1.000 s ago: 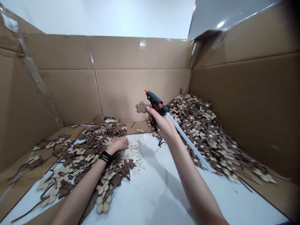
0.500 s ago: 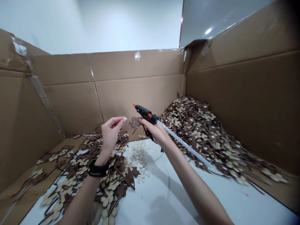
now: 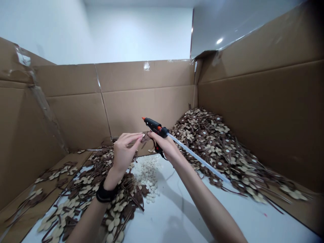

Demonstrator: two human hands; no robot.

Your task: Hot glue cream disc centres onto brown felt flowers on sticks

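Observation:
My right hand is closed round a black glue gun with an orange tip, which points up and left. A long clear glue stick sticks out of its back end. Between the thumb and fingers of that same hand is a brown flower cutout. My left hand, a black band on its wrist, pinches a small white disc against the flower's middle. The fingertips partly cover both the disc and the flower.
Small white discs lie scattered on the white board. Loose brown and beige flowers with strips spread at left. A tall heap of flowers with white centres rises at right. Cardboard walls enclose the area.
My left hand has moved right, bringing the white disc from beside the flower onto it. The glue gun and flower stay in my right hand. The view has tilted slightly upward.

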